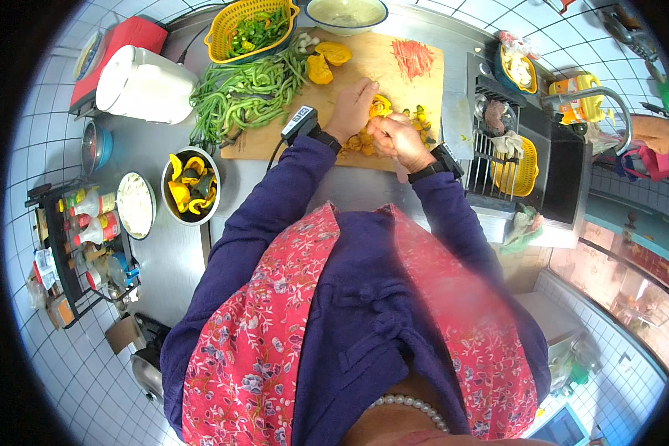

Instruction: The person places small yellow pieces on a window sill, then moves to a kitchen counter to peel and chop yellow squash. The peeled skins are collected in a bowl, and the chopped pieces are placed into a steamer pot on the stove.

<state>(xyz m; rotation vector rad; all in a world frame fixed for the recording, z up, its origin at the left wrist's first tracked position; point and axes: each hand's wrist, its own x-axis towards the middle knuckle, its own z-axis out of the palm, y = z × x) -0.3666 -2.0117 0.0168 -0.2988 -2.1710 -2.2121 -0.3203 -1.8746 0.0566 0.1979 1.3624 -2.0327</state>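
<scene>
Pumpkin piece (380, 106): clamped in the left hand's fingers, upper centre of the frame.
Bowl (190, 221): slices (177, 195) are already gathered, left of the frame.
Chunks (333, 52): seemingly yet to be sliced, upper centre.
Left hand (353, 110): tilted rightward.
Right hand (400, 140): fingers curled together; any gripped tool cannot be made out.

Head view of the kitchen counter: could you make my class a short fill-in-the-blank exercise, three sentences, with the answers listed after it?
The left hand and the right hand are close to a yellow pumpkin piece over a cutting ____.
The long beans heaped beside the larger pumpkin chunks are ____ in colour.
The white bucket stands on the ____ side of these beans in the picture.
Missing words: board; green; left.
</scene>
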